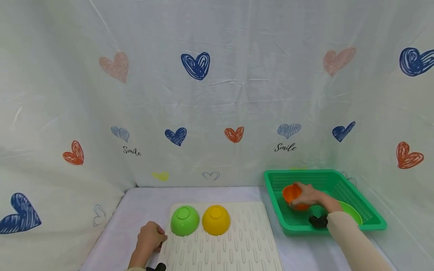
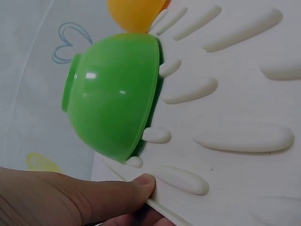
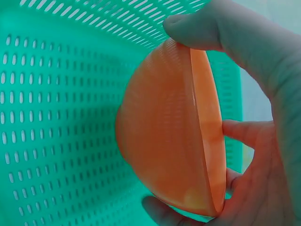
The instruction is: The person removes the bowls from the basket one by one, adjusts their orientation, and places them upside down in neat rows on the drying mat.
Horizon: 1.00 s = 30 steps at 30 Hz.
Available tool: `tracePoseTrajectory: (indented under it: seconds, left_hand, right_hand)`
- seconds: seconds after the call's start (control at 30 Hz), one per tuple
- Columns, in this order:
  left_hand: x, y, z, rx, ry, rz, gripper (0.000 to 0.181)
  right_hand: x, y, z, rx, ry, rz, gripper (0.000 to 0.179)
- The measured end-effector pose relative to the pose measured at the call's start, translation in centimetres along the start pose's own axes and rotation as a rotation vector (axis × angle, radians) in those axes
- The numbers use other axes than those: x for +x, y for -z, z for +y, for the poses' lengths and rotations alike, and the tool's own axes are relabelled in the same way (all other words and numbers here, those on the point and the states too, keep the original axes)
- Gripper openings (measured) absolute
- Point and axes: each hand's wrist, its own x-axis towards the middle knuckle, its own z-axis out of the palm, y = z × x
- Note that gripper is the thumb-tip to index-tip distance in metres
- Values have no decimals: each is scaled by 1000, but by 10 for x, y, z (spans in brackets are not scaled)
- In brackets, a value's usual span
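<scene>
An orange bowl is in my right hand, inside the green basket. In the right wrist view the bowl is on its side, with the thumb at one end of the rim and fingers round the other side. My left hand pinches the left edge of a white ridged mat between thumb and fingers; part of the fingers is hidden under the mat. On that mat a green bowl and a yellow bowl stand upside down, side by side.
A light green bowl lies in the basket's right part, partly behind my right forearm. The table has a pale cloth. Behind it hangs a white curtain printed with hearts.
</scene>
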Motion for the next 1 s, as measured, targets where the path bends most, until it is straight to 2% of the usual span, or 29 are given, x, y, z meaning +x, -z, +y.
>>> tracePoseTrajectory:
  seconds: [0.2, 0.37, 0.53, 0.77, 1.0]
  left_hand:
    - [2, 0, 2, -7, -15, 15, 11]
    - [4, 1, -1, -20, -1, 9, 11]
    - [4, 2, -4, -3, -24, 20, 11]
    - [2, 1, -2, -15, -1, 3, 12]
    - [-1, 0, -3, -11, -17, -8, 12]
  right_hand:
    - [-9, 7, -7, 15, 66, 72, 102]
    - [-11, 7, -16, 101, 107, 123, 103]
    - [-14, 5, -29, 189, 178, 155, 100]
    - [-25, 0, -55, 188, 191, 194, 98]
    - [-36, -10, -82, 187, 233, 206, 97]
